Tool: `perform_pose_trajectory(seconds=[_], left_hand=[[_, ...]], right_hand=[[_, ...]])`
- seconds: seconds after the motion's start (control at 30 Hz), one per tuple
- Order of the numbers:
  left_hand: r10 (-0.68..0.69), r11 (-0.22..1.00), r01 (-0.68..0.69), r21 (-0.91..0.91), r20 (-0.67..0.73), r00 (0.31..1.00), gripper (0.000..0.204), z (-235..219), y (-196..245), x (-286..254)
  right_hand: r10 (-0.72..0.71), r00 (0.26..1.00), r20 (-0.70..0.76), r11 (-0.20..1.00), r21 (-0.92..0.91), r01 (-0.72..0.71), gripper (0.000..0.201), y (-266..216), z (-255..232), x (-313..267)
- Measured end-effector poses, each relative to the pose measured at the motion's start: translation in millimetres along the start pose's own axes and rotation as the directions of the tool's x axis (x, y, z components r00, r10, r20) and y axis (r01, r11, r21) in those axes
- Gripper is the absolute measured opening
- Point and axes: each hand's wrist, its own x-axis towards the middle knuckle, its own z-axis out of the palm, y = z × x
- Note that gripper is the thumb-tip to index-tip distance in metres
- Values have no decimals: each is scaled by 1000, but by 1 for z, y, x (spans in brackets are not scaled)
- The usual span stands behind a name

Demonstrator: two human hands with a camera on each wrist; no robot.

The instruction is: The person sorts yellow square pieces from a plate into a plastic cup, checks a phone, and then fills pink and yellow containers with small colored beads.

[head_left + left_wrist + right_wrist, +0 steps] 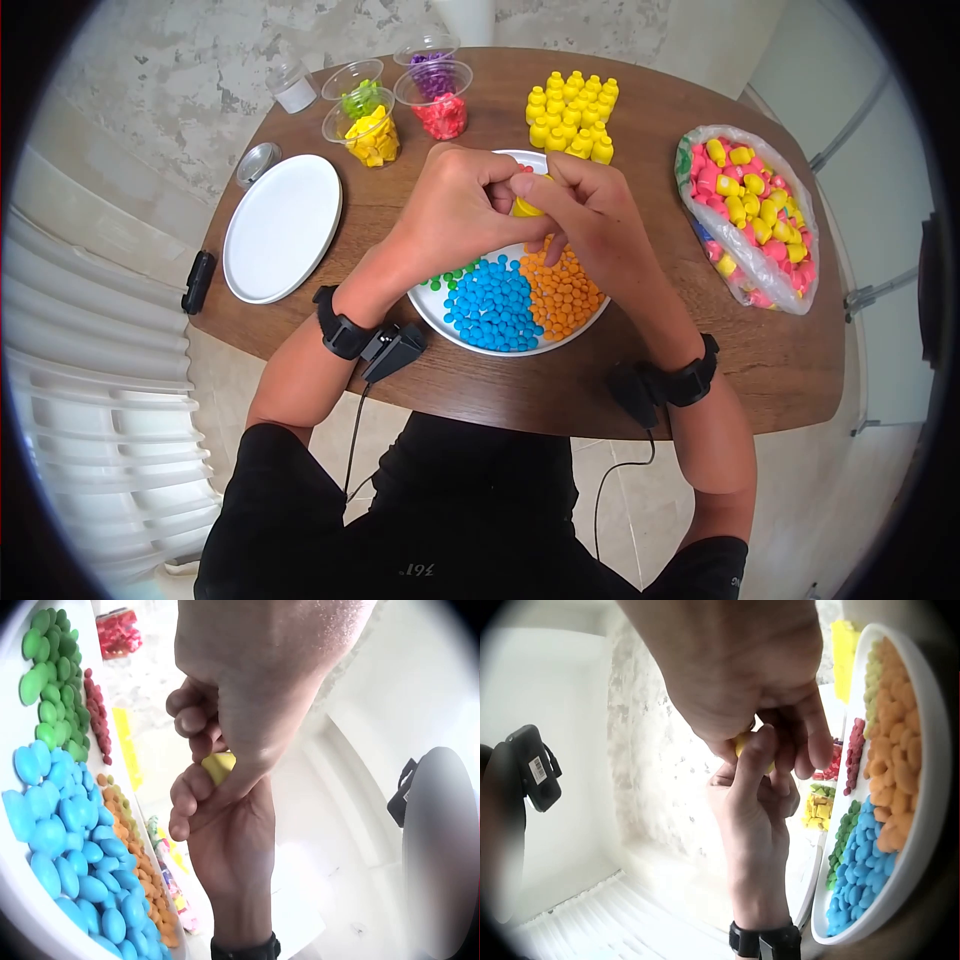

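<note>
Both hands meet above a round white plate (437,318) of candies sorted by colour: blue (492,305), orange (565,290) and green (440,280). Between them is a small yellow bottle (527,206), mostly covered by fingers. The left hand (455,205) grips it from one side with fingers curled. From the other side the right hand (600,215) pinches it, thumb across the bottle. In the left wrist view a bit of the yellow bottle (219,768) shows between the two hands. Red candies (97,716) lie beyond the green ones.
Rows of yellow bottles (570,115) stand behind the plate. At the right lies an open bag (755,220) of pink and yellow bottles. Clear cups hold yellow (372,138), red (443,117), green and purple pieces. An empty white plate (283,230) sits at the left.
</note>
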Motion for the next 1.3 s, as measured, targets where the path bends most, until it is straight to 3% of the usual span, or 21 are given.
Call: perform_pose_trajectory(seconds=[0.03,0.1,0.23,0.3,0.37,0.47,0.63,0.7,0.77,0.83,0.9,1.03,1.1,1.3], left_hand=[[28,999,-28,39,0,1000,30,0,0,0],[52,996,-52,76,-10,999,33,0,-2,-1],[63,993,-64,101,9,998,38,2,-5,0],[63,993,-63,95,0,998,41,2,-5,0],[88,991,-88,101,4,996,25,2,-8,-1],[61,996,-61,69,-9,998,38,2,-5,0],[32,999,-33,12,11,999,32,-6,-6,1],[1,1000,-1,-24,21,1000,29,-19,-11,-1],[108,991,-118,56,149,983,24,-44,-28,-6],[86,989,-107,98,196,977,24,-54,-35,-17],[91,937,-163,309,235,968,20,-57,-36,-25],[62,885,-183,429,281,958,16,-53,-50,-17],[103,804,-283,523,346,932,14,-50,-55,-10],[110,786,-330,524,406,907,14,-46,-48,-10]], right_hand=[[1,1000,0,1000,-4,-1,30,-2,-1,-1],[59,998,-3,985,163,-57,31,-6,-2,-1],[54,999,-4,996,73,-54,35,6,-2,3],[63,997,-32,993,100,-60,35,6,-3,3],[58,997,-55,993,107,-52,34,10,-1,3],[57,995,-79,991,125,-47,33,10,1,3],[78,990,-113,983,176,-57,34,2,-5,4],[-16,929,-368,994,94,55,36,4,-16,6],[-38,896,-443,997,38,61,37,8,-32,9],[-69,849,-524,996,-83,29,38,5,-42,8],[-92,834,-544,994,-106,40,39,6,-40,8],[-228,834,-503,967,-213,136,37,13,-33,9],[-273,836,-476,949,-277,152,36,17,-33,10],[-323,800,-505,928,-334,164,37,23,-42,13]])
